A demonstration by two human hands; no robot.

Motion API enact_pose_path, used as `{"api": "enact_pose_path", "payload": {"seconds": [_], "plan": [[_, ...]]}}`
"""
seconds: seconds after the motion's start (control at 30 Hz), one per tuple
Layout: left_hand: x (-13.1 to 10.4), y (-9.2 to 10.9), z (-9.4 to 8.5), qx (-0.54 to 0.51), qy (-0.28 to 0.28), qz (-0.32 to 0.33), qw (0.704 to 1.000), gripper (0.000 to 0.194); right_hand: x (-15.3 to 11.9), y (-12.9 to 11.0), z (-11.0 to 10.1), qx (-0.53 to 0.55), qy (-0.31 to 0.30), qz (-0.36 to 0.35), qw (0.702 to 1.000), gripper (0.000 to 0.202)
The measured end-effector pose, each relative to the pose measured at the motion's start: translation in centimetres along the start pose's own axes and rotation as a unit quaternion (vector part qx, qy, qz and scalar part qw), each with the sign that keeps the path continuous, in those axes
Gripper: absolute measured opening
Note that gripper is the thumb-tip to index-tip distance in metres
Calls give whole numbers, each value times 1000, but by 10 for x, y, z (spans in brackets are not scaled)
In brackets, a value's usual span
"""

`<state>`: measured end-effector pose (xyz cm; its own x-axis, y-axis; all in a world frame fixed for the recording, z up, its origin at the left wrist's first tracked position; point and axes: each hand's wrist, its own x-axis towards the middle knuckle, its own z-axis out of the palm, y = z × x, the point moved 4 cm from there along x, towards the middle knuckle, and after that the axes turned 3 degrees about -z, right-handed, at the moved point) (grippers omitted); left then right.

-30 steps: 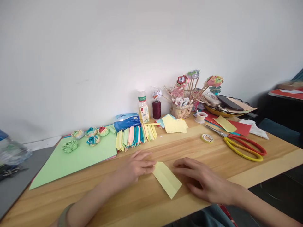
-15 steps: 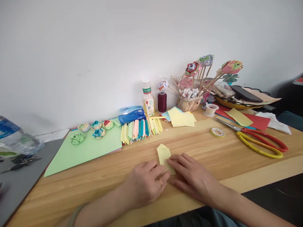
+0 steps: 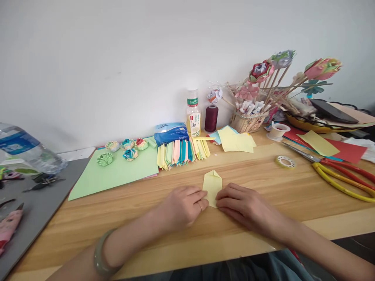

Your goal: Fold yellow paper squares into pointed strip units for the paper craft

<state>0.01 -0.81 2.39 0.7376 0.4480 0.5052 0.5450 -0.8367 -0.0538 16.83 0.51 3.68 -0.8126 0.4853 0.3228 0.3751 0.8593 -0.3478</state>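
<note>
At your far left, a water bottle (image 3: 27,146) leans over a grey mat (image 3: 38,218). Next on the desk (image 3: 137,214) lies a green sheet (image 3: 114,179) carrying five paper flowers (image 3: 104,159), then a row of folded strips (image 3: 183,153) in front of a blue packet (image 3: 171,132). Near the middle, your left hand (image 3: 187,205) has its fingers bent, their tips on the left edge of a small yellow paper (image 3: 212,186). The paper lies on the desk between your hands, its far corners folded in. Your right hand (image 3: 243,205) has its fingers close together and slightly curled, tips at the paper's right edge. You cannot tell whether either hand is pinching it. Behind your right hand stands a basket (image 3: 247,124) of stemmed flowers; farther right are a tape roll (image 3: 285,162) and, at the far right, scissors (image 3: 341,181) with red and yellow handles.
</note>
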Motion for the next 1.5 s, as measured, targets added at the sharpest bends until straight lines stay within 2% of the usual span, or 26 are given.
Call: {"api": "enact_pose_path", "payload": {"seconds": [0.13,0.3,0.87,1.3,1.43,1.5], "plan": [[1,6,1,27,-12,3,1000,20,2,6,2,28,5,29,999,23],[2,14,0,45,-40,28,998,18,9,11,3,50,-29,63,996,24],[-3,18,7,6,-66,-12,998,20,21,17,10,35,-61,144,987,12],[-2,16,6,-9,-50,-36,998,27,19,15,12,39,-31,145,988,15],[1,17,3,8,-47,-26,999,25,19,14,11,33,-35,143,989,14],[3,17,3,7,-46,-46,998,24,18,13,12,25,-42,145,988,13]]}}
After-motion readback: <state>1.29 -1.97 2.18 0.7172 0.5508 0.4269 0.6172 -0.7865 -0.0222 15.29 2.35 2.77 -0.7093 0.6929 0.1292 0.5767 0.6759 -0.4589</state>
